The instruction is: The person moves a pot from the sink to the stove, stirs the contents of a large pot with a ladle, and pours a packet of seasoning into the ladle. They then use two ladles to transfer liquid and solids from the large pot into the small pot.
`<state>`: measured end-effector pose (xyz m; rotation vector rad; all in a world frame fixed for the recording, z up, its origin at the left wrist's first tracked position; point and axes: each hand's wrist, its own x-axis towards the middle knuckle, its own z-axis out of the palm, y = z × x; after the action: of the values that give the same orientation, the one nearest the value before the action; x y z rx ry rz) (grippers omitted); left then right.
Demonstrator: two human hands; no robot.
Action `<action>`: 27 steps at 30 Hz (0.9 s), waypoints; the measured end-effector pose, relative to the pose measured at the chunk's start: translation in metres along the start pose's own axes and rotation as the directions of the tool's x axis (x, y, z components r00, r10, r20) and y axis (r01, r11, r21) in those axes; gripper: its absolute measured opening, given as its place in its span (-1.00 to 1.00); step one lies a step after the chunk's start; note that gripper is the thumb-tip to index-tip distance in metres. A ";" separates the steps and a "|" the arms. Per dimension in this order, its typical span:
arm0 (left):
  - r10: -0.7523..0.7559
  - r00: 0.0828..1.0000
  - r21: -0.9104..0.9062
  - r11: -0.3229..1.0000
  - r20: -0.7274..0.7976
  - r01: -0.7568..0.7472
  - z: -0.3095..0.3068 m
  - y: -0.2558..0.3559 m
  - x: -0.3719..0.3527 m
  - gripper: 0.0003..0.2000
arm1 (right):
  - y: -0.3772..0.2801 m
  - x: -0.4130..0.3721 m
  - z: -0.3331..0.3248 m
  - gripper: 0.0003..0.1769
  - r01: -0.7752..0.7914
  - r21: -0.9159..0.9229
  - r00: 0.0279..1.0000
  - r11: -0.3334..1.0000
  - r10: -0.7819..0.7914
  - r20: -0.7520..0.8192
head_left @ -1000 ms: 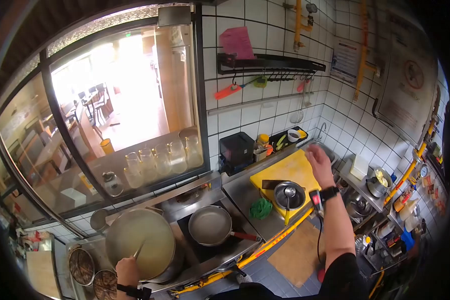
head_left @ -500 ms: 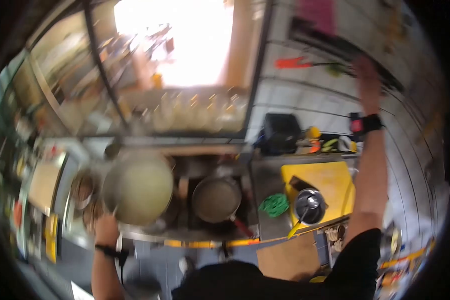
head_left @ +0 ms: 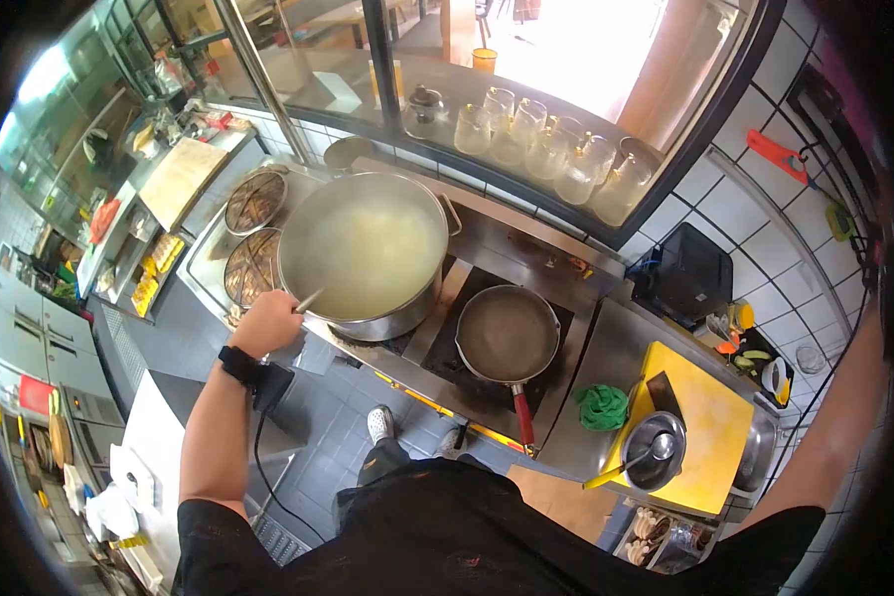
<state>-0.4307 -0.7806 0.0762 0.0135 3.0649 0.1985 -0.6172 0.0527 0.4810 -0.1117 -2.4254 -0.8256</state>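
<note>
My left hand (head_left: 268,325) is closed around a metal handle (head_left: 310,300) at the near left rim of a large steel pot (head_left: 296,260). Whatever the handle belongs to does not show clearly. Pale, cloudy liquid fills the pot, with steam over it. My right forearm (head_left: 826,437) reaches up along the tiled wall at the far right, and its hand is lost past the dark edge of the view. The nearest things to that arm are a wall rail (head_left: 787,219) and an orange-handled tool (head_left: 777,155) hanging there.
Beside the pot stands a frying pan (head_left: 508,334) with a red handle. Further right are a green cloth (head_left: 602,407) and a yellow cutting board (head_left: 710,437) bearing a cleaver (head_left: 664,393) and a steel bowl (head_left: 642,473) with a ladle. Glass jugs (head_left: 526,131) line the window ledge.
My view has turned and sharpened. My right hand, seen before near the wall rail, has passed out of sight at the right. The left hand stays at the pot's rim.
</note>
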 end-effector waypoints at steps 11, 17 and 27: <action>-0.276 0.799 -0.755 0.270 0.533 0.597 0.016 0.043 -0.018 -0.75 | -0.013 0.036 0.019 -0.45 -0.312 0.491 0.935 0.813 0.355 0.005; -0.267 0.820 -0.862 -0.123 0.506 0.492 0.025 0.048 -0.062 -0.72 | 0.012 0.043 0.047 -0.49 -0.294 0.435 0.913 0.851 0.385 -0.137; -0.454 0.821 -0.930 -0.052 0.347 0.364 0.043 0.049 -0.100 -0.57 | 0.150 0.084 0.132 -0.59 -0.246 -0.421 0.912 0.873 0.061 -0.407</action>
<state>-0.3276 -0.7280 0.0470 -0.9938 2.0122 2.1622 -0.7141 0.2419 0.5212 -0.2974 -1.7897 -1.2156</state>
